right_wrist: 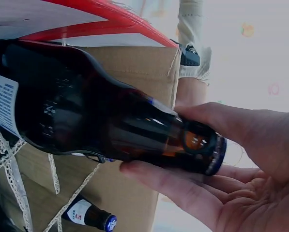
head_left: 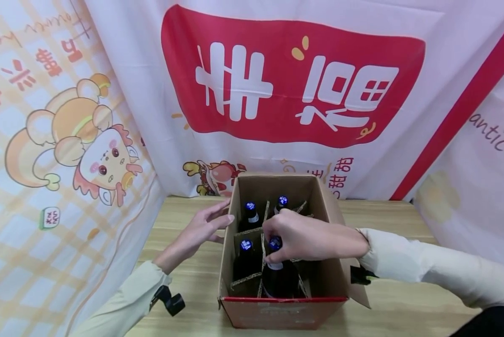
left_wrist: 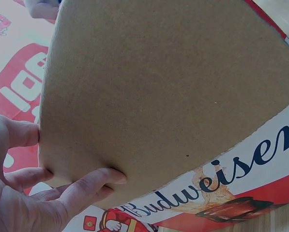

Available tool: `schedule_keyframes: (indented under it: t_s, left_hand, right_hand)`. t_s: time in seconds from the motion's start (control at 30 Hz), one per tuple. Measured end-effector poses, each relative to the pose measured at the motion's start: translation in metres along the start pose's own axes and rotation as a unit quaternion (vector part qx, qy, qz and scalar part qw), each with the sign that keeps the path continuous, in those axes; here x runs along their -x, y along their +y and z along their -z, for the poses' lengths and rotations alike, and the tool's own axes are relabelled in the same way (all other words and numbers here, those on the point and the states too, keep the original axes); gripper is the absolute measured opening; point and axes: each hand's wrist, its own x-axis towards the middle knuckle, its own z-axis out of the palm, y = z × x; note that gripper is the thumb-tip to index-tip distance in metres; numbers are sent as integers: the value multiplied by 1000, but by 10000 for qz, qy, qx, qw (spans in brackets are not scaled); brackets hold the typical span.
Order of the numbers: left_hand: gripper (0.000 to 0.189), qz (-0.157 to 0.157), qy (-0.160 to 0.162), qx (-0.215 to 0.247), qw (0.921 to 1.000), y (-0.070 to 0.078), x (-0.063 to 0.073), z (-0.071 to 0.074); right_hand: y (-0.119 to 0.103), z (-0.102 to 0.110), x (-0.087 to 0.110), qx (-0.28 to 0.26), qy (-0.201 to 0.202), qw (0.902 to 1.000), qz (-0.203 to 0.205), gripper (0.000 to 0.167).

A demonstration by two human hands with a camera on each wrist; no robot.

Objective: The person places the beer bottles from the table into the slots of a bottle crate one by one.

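A tall cardboard beer box (head_left: 277,314) stands on the table, its top unfolded and dividers inside. My right hand (head_left: 304,234) reaches over its right wall and grips a dark glass beer bottle (head_left: 279,281) by the neck in the near part of the box. In the right wrist view, thumb and fingers lie on opposite sides of the neck of the bottle (right_wrist: 100,106), just below its cap. Outside the left wall, my left hand (head_left: 203,227) touches the box. Its fingertips (left_wrist: 113,176) press the brown cardboard above the Budweiser lettering in the left wrist view.
Other blue-capped bottles stand in the box: one near left (head_left: 246,255), one far left (head_left: 251,213) and one far right (head_left: 282,202). Cardboard dividers (head_left: 246,280) separate them. A flap (head_left: 359,292) hangs off the right side. Printed cloth (head_left: 294,84) hangs behind the wooden table (head_left: 382,220).
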Motion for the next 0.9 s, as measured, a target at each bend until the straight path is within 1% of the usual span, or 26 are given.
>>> schedule_keyframes:
  t_s: [0.2, 0.43, 0.57, 0.63, 0.73, 0.77, 0.83, 0.9]
  left_hand:
    - [71, -58, -21, -35, 10000, 0, 0, 1]
    - [71, -34, -40, -3, 10000, 0, -1, 1]
    - [71, -18, -8, -11, 10000, 1, -2, 1]
    - [71, -2, 2, -12, 10000, 0, -1, 0]
    - [72, 34, 2, 37, 10000, -2, 1, -1]
    - [72, 51, 1, 52, 10000, -3, 1, -1]
    - [72, 53, 8, 48, 10000, -3, 2, -1]
    - [71, 50, 57, -2, 10000, -2, 1, -1]
  right_hand:
    - [-2, -3, 0, 143, -401, 9991, -52, 19]
    - [1, -14, -1, 96, -940, 9954, -133, 16]
    - [5, -23, -4, 191, -1232, 9921, -108, 26]
    - [7, -29, -3, 396, -1334, 9902, -97, 32]
    - [8, -36, -1, 603, -1485, 9870, -108, 32]
    - [8, -36, 0, 636, -1506, 9865, -85, 30]
    - [4, -29, 1, 541, -1488, 9874, 14, 25]
    - [-4, -13, -1, 416, -1264, 9909, 220, 22]
